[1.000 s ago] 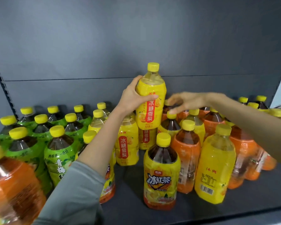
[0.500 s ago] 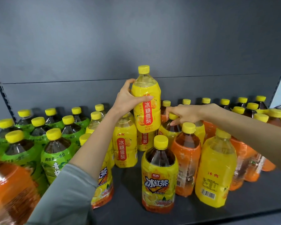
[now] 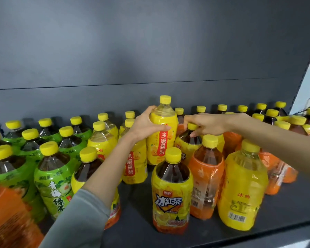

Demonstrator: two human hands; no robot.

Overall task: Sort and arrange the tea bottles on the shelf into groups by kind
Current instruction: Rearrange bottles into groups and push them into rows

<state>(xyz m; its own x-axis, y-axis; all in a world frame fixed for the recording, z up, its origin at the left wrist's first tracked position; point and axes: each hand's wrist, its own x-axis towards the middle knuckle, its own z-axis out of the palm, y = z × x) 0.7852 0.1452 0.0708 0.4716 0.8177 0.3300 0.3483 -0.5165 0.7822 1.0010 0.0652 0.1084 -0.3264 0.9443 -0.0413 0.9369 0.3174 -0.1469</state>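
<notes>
My left hand (image 3: 145,126) grips the shoulder of a pale yellow pear-drink bottle (image 3: 161,140) with a red label strip, held upright in the middle of the shelf; its base is hidden behind other bottles. My right hand (image 3: 207,124) reaches in from the right, thumb and fingers closed around the neck of a dark tea bottle (image 3: 187,144) with a yellow label, just right of the pear bottle. More pear-drink bottles (image 3: 102,140) stand to the left of my left arm.
Green-label tea bottles (image 3: 52,178) crowd the left. In front stand an iced black tea bottle (image 3: 172,196), an orange-label bottle (image 3: 207,178) and a yellow bottle (image 3: 243,192). More bottles line the back right. The dark shelf (image 3: 286,208) ends in a front edge.
My left hand has lowered the pear-drink bottle down among the other bottles. My right hand has dropped and closed around the dark tea bottle's neck.
</notes>
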